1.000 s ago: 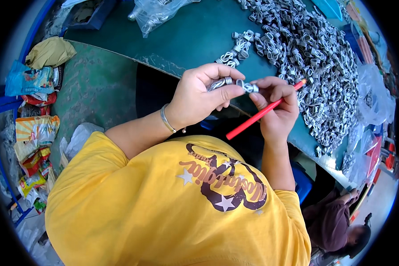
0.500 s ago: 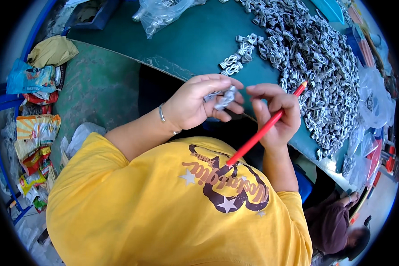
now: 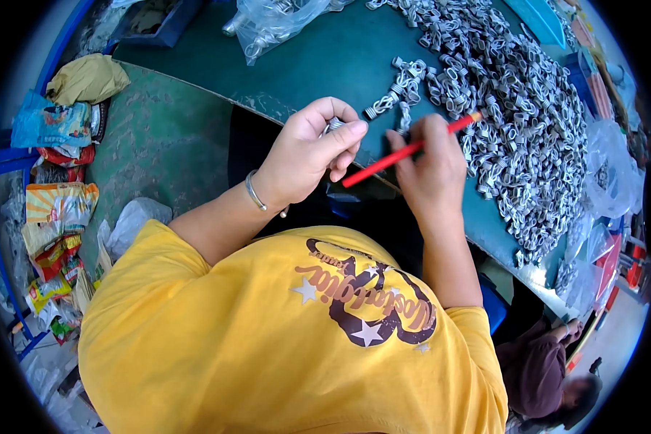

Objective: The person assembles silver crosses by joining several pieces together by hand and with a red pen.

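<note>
My left hand point(image 3: 315, 148) is raised off the table's near edge, fingers curled closed around a small grey looped part point(image 3: 333, 124). Most of that part is hidden in the fingers. To its right, my right hand point(image 3: 432, 163) grips a slim red pencil-like stick point(image 3: 378, 168) with a pale tip, which slants across the hand. Its thumb and fingertips reach to a grey looped part point(image 3: 404, 116) on the table; whether they pinch it is hard to see. Several similar grey parts point(image 3: 396, 92) lie just beyond, beside a large heap of them point(image 3: 521, 123).
The green table point(image 3: 311, 65) bears a clear plastic bag of parts point(image 3: 278, 25) and a turquoise tray point(image 3: 539, 18) at the back. A blue bin point(image 3: 159, 25) stands far left. Colourful packets point(image 3: 61, 199) hang on a blue rack. At lower right, another person point(image 3: 546, 372) sits.
My left hand has closed over the grey part it held loosely and drawn slightly left. My right hand has moved forward over the table to the grey parts, swinging the red stick flatter.
</note>
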`<act>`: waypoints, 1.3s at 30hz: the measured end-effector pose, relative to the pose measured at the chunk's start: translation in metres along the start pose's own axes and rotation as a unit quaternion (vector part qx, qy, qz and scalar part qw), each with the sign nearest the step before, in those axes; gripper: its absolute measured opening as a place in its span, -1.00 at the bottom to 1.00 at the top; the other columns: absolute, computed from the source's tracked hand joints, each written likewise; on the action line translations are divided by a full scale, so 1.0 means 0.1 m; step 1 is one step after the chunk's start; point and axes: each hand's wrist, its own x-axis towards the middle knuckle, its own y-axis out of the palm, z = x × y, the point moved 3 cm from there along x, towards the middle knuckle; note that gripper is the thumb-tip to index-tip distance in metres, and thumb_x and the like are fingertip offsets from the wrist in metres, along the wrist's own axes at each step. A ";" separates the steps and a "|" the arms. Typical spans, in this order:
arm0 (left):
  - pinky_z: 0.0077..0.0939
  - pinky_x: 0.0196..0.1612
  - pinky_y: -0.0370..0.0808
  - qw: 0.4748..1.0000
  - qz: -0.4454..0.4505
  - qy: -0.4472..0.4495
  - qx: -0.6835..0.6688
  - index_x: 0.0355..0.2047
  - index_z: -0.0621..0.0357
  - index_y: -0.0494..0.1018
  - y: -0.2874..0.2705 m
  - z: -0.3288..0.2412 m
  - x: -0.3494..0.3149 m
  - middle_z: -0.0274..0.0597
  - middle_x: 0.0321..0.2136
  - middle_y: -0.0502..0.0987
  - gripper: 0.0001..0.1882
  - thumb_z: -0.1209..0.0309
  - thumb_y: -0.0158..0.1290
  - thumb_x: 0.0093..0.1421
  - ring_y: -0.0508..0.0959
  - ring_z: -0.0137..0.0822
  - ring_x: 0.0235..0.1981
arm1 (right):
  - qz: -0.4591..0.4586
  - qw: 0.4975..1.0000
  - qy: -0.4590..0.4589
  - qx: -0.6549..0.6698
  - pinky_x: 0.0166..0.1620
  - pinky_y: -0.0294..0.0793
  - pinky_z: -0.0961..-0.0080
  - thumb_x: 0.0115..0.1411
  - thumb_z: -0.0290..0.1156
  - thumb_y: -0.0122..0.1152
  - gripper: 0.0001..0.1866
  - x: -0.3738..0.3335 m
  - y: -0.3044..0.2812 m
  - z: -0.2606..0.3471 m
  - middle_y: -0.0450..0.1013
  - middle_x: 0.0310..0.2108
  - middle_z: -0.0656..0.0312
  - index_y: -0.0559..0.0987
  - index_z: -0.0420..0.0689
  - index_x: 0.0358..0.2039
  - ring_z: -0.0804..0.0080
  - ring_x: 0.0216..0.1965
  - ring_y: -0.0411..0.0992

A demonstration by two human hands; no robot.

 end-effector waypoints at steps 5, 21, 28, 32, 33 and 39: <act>-0.79 -0.63 0.26 0.992 0.005 0.005 0.129 -0.17 0.28 0.33 0.07 0.05 0.03 -0.35 -0.55 0.37 -0.75 0.51 -0.01 0.12 0.31 -0.62 -0.64 | -0.027 0.965 0.072 0.253 -0.48 0.33 0.66 -0.15 -0.70 0.25 -0.71 -0.18 -0.12 -0.23 0.38 -0.52 0.18 0.27 -0.21 -0.59 0.56 -0.55 0.32; -0.78 -0.45 0.33 0.943 0.053 0.167 0.283 -0.32 0.25 0.43 0.23 -0.01 -0.05 -0.34 -0.48 0.44 -0.80 0.55 0.12 0.00 0.39 -0.63 -0.49 | 0.030 0.793 0.109 0.599 -0.26 0.48 0.59 -0.04 -0.74 0.15 -0.70 -0.41 -0.10 -0.30 0.37 -0.30 -0.02 0.20 -0.16 -0.54 0.40 -0.32 0.44; -0.76 -0.43 0.35 0.915 0.090 0.247 0.307 -0.32 0.28 0.44 0.32 -0.02 -0.09 -0.28 -0.46 0.46 -0.79 0.60 0.12 -0.03 0.42 -0.58 -0.49 | -0.061 0.875 0.007 0.480 -0.21 0.50 0.51 -0.08 -0.80 0.13 -0.66 -0.45 -0.14 -0.22 0.34 -0.28 -0.03 0.18 -0.17 -0.51 0.22 -0.20 0.42; -0.78 -0.52 0.34 0.974 0.054 0.088 0.204 -0.28 0.30 0.42 0.28 0.04 -0.09 -0.27 -0.50 0.46 -0.80 0.55 0.08 0.04 0.41 -0.58 -0.57 | -0.127 0.878 -0.043 0.460 -0.23 0.52 0.46 -0.14 -0.79 0.20 -0.56 -0.44 -0.23 -0.13 0.33 -0.28 -0.06 0.14 -0.14 -0.43 0.15 -0.22 0.43; -0.78 -0.54 0.35 0.989 0.054 0.024 0.138 -0.27 0.31 0.41 0.26 0.09 -0.08 -0.26 -0.51 0.46 -0.80 0.53 0.06 0.07 0.41 -0.58 -0.60 | -0.129 0.889 -0.068 0.433 -0.26 0.52 0.45 -0.16 -0.78 0.23 -0.52 -0.42 -0.26 -0.10 0.33 -0.28 -0.07 0.12 -0.12 -0.42 0.15 -0.25 0.44; -0.62 -0.47 0.50 0.982 0.091 -0.162 -0.043 -0.16 0.36 0.32 0.20 0.26 -0.12 -0.07 -0.42 0.49 -0.74 0.46 -0.11 0.17 0.53 -0.38 -0.49 | -0.114 0.898 -0.133 0.404 -0.31 0.52 0.39 -0.17 -0.74 0.27 -0.53 -0.39 -0.25 0.04 0.36 -0.33 -0.06 0.13 -0.12 -0.47 0.16 -0.32 0.46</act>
